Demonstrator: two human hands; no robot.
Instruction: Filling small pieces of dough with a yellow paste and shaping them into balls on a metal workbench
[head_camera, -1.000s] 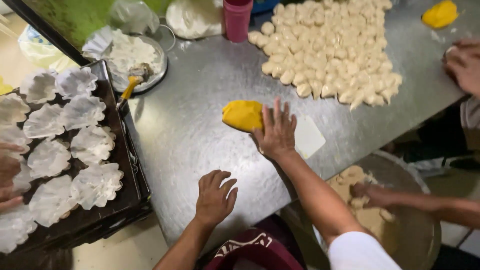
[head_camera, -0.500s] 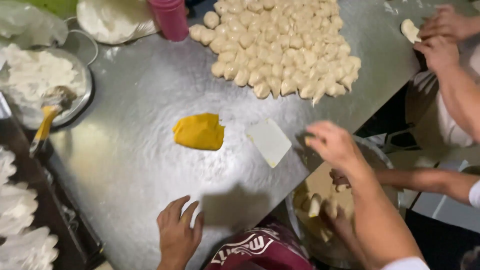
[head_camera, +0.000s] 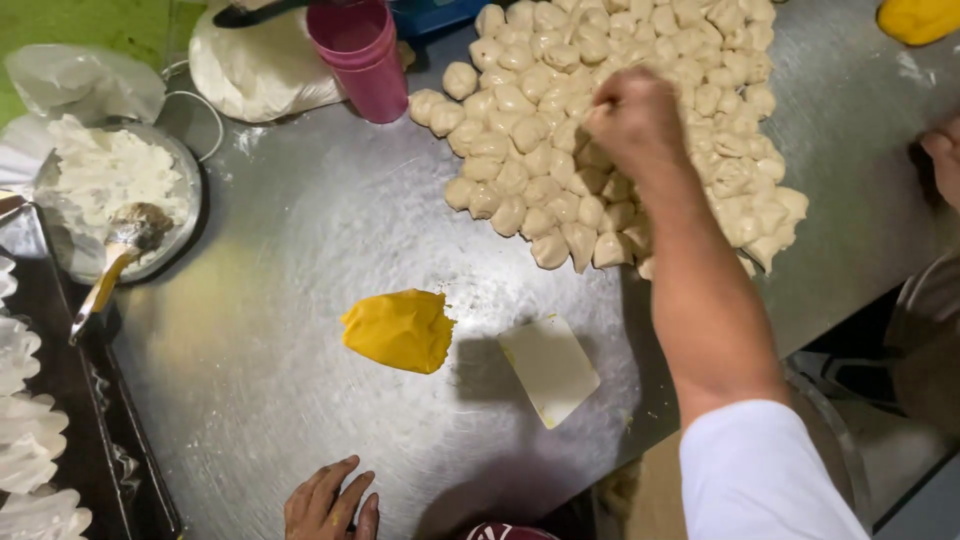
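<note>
Head view, looking down: right hand (head_camera: 635, 120) reached out over heap of pale, small cut dough pieces (head_camera: 620, 130) on far side of scuffed steel tabletop (head_camera: 290, 260), fingers curled and bunched down among pieces, whether pinched on one not discernible. Left hand (head_camera: 330, 503) laid flat at near edge of tabletop, fingers spread loosely, nothing held. Lump of yellow dough (head_camera: 400, 330) lay mid-table, well apart from both hands, with cream rectangular plastic scraper (head_camera: 550, 368) just beside it. Pink plastic cup (head_camera: 360, 58) stood upright near far edge, beside heap. Round metal bowl of white filling (head_camera: 110, 195) at left, yellow-handled spoon (head_camera: 112, 265) resting in it. Dark tray (head_camera: 70, 400) of white frilled pastry shells (head_camera: 25, 420) at left edge.
</note>
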